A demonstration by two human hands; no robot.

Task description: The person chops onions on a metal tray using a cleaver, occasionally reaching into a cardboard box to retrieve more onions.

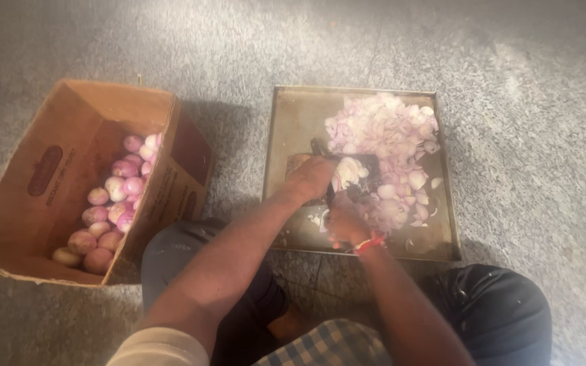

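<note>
We sit on the floor (523, 102) with a square metal tray (291, 129) straight ahead, between our knees. Both hands meet near the tray's middle, at a dark upright blade (327, 193) that seems fixed there; its exact shape is hard to make out.

Our left hand (310, 177) lies on the left side of the blade, knuckles up, fingers curled down over something we cannot see, so we cannot tell what it grips. Our right hand (344, 222) sits nearer our body and just right of the blade, fingers drawn together, with a red band at the wrist; whether it pinches a piece of onion is hidden by the hand itself. A pale cut onion (348, 171) shows just beyond the left hand's fingertips, touching the dark blade area, so it lies forward and slightly right of the left hand and straight ahead of the right. The left hand is the nearer one.

The heap of sliced onion (384, 132) fills the far right part of the tray, running from the back edge down toward the right hand, with loose pieces scattered along the right side.

Well apart to our left stands an open cardboard box (42, 169), with whole peeled onions (113, 200) piled in its right-hand corner, on the left hand's side.
</note>
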